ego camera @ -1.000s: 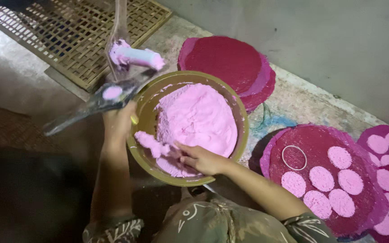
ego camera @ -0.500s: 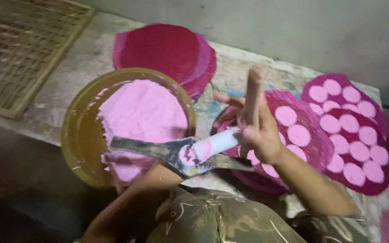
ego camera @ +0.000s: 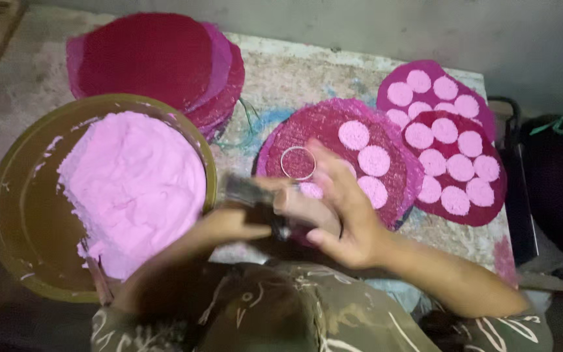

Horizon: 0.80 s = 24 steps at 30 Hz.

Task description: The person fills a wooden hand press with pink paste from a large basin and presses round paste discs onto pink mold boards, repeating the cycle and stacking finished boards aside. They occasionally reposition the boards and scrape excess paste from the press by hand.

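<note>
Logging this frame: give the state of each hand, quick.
Left hand: closed on a flat metal scraper.
Right hand: open, fingers spread, holding nothing visible.

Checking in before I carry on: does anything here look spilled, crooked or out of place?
Mostly tidy. Pink smears streak the bare inner wall of the bowl, and faint pink stains mark the table. The metal ring lies alone on the red mat. The discs sit in neat rows.

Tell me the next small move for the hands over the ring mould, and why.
Probably press the pink paste on the flat tool into the metal ring: the ring looks empty on the red mat, and the right hand hovers beside it while the left hand grips the tool.
</note>
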Each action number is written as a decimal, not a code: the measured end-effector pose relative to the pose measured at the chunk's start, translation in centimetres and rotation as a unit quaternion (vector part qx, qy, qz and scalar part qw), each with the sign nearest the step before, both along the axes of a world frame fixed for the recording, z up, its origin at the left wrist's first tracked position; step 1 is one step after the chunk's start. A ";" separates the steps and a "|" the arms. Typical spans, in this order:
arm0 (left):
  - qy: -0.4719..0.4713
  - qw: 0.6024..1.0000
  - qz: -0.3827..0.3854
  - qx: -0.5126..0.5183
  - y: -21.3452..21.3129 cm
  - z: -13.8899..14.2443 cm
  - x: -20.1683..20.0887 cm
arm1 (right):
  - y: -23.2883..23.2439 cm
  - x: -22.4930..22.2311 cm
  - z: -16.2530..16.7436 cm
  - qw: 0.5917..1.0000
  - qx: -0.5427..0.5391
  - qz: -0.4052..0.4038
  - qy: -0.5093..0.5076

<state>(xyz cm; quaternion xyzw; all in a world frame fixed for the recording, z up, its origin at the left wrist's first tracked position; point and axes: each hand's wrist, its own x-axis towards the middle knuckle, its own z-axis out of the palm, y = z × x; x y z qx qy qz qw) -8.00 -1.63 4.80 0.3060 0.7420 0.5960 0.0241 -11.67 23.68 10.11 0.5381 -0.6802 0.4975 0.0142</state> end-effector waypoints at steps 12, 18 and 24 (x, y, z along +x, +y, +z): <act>-0.068 0.936 0.342 -0.032 2.0 -8.8 -11.4 | 13.4 -0.1 -11.4 0.880 0.067 -0.092 -0.461; -0.374 0.814 0.278 0.347 3.6 -15.6 -12.0 | 14.2 1.4 -9.2 0.851 -0.117 -0.117 -0.499; -0.282 0.810 0.420 0.297 6.7 -16.3 -5.1 | 13.7 1.4 -9.2 0.849 -0.121 -0.129 -0.498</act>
